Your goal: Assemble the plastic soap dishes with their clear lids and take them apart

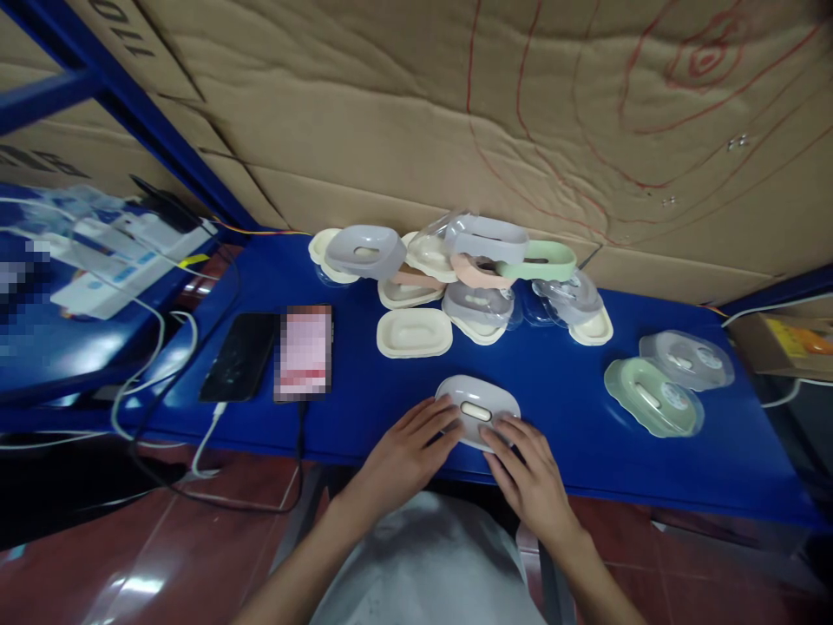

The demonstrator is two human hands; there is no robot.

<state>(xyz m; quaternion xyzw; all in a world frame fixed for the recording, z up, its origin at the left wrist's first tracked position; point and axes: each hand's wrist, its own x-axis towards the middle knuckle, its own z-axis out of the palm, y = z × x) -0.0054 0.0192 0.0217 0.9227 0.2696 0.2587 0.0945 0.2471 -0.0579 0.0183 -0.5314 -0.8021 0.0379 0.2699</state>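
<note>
On the blue table right in front of me lies a pale grey oval soap dish (478, 389) with a cream piece (476, 411) showing in its middle slot. My left hand (411, 443) grips its left end, fingers bent over the rim. At the right end, my right hand (528, 464) holds the dish with its fingers curled on top. Both thumbs lie near the slot. Just beyond, a cream oval tray (415, 333) rests by itself.
Behind stand piled grey dishes (365, 252), a green one (543, 260), a peach one (480, 271) and clear covers. Two covered dishes, green (651, 398) and grey (686, 360), sit at right. A black phone (239, 358), another phone (304, 353) and cables lie left. Cardboard (390, 113) closes the back.
</note>
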